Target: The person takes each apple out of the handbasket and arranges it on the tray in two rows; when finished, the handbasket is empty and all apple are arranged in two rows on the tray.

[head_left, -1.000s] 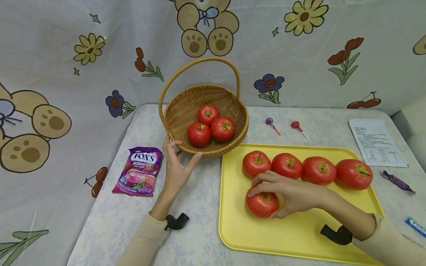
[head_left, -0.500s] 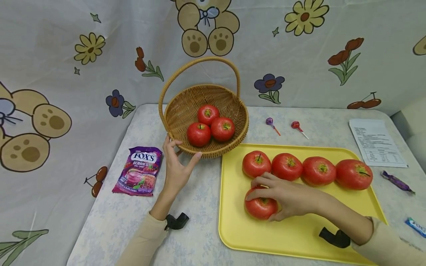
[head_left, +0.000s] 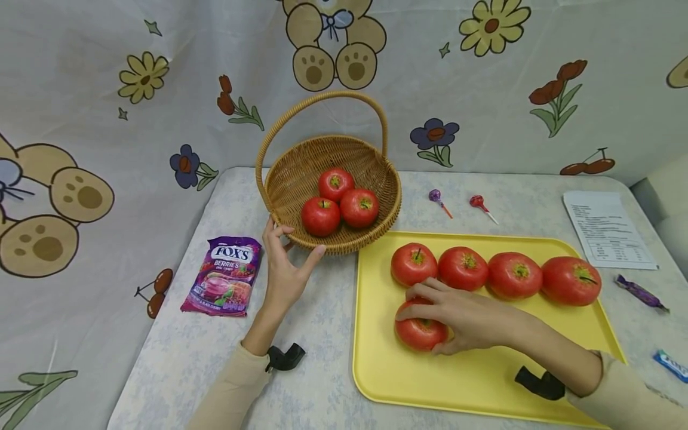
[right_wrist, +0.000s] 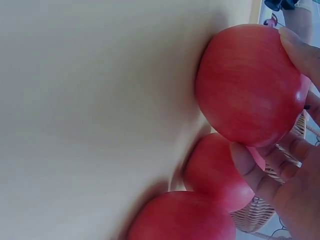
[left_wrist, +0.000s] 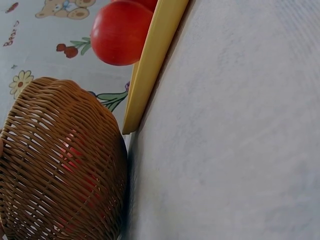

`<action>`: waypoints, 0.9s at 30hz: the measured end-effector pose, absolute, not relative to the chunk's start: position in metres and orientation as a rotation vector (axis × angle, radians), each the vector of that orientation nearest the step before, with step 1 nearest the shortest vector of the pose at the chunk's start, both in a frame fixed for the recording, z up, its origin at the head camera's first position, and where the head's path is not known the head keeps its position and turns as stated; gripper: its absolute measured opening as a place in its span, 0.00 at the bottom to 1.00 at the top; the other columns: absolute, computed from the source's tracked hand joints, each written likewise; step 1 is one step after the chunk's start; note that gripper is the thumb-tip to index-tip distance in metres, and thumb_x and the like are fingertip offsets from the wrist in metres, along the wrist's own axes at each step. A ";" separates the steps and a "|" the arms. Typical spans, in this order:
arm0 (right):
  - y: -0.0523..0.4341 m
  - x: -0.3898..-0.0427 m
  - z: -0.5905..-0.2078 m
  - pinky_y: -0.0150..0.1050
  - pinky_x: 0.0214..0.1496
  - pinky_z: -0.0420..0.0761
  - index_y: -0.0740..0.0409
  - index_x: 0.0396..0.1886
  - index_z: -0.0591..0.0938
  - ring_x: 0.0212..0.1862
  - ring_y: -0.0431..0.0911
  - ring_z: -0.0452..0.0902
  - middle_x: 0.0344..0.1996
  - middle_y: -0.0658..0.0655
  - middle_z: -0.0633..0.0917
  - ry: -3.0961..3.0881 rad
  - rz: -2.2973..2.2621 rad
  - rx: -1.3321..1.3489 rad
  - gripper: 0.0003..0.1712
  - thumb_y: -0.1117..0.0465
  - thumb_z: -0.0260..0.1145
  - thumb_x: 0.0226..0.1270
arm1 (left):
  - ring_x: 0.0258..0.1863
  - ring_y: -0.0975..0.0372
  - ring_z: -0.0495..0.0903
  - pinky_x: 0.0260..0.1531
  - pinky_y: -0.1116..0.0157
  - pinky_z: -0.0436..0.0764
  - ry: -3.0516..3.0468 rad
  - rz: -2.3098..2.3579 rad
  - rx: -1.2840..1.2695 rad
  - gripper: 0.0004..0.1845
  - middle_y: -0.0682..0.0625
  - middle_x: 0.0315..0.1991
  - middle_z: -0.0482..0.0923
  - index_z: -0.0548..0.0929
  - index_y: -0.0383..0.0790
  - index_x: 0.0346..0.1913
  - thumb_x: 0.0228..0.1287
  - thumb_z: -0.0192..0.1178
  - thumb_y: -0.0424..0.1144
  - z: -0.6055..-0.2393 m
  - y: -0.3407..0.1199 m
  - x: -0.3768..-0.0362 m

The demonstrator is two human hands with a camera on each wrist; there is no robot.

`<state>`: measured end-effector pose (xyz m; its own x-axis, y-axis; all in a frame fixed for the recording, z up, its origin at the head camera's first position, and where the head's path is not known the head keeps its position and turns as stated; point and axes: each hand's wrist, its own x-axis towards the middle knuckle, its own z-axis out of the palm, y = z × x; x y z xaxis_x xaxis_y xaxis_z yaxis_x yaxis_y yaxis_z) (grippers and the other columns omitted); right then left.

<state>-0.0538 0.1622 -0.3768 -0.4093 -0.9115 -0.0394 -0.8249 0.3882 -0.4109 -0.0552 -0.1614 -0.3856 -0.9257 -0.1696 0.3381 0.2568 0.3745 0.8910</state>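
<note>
In the head view my left hand (head_left: 285,278) holds the front left rim of a wicker basket (head_left: 344,243), thumb along the front and fingers at the handle's foot. Three red apples (head_left: 321,218) lie inside the basket. My right hand (head_left: 467,316) grips another red apple (head_left: 418,334) from above, over the left part of a yellow tray (head_left: 398,382). The right wrist view shows the thumb and fingers around this apple (right_wrist: 250,85), its lower side close to the tray. Behind it, a row of several apples (head_left: 513,275) lines the back of the tray.
A purple candy bag (head_left: 223,278) lies left of the basket. Two lollipops (head_left: 477,203) and a printed paper sheet (head_left: 610,230) lie behind the tray. Wrapped candies (head_left: 641,294) are on the table to its right. A patterned cloth (head_left: 215,48) hangs at the back.
My right hand and the apple it grips have shifted very slightly to the left over the tray. The left hand stays on the basket's rim, and the other things have not moved.
</note>
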 end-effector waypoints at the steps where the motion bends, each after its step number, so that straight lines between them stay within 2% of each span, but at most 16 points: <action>1: 0.162 -0.054 -0.377 0.40 0.50 0.82 0.33 0.60 0.75 0.58 0.45 0.65 0.57 0.48 0.73 2.392 -0.480 -1.528 0.39 0.49 0.81 0.46 | 0.75 0.40 0.44 0.63 0.39 0.66 -2.268 -1.567 -0.075 0.32 0.29 0.75 0.34 0.59 0.24 0.55 0.59 0.68 0.34 -0.386 -0.161 -0.055; 16: 0.163 -0.054 -0.378 0.42 0.53 0.81 0.32 0.65 0.72 0.63 0.45 0.65 0.62 0.50 0.72 2.430 -0.461 -1.563 0.44 0.47 0.80 0.46 | 0.76 0.41 0.44 0.63 0.40 0.66 -2.275 -1.560 -0.074 0.31 0.29 0.75 0.34 0.59 0.26 0.55 0.59 0.68 0.34 -0.387 -0.162 -0.055; 24: 0.161 -0.060 -0.350 0.37 0.46 0.82 0.29 0.68 0.68 0.61 0.45 0.67 0.63 0.47 0.71 2.462 -0.496 -1.504 0.43 0.44 0.77 0.52 | 0.76 0.41 0.44 0.63 0.40 0.66 -2.282 -1.557 -0.076 0.31 0.29 0.75 0.34 0.59 0.26 0.55 0.60 0.68 0.35 -0.386 -0.162 -0.055; 27: 0.161 -0.069 -0.339 0.39 0.46 0.83 0.30 0.69 0.68 0.61 0.46 0.67 0.64 0.49 0.71 2.474 -0.493 -1.478 0.42 0.46 0.76 0.54 | 0.75 0.40 0.44 0.62 0.39 0.66 -2.277 -1.562 -0.076 0.31 0.29 0.75 0.34 0.59 0.25 0.55 0.60 0.68 0.34 -0.386 -0.162 -0.055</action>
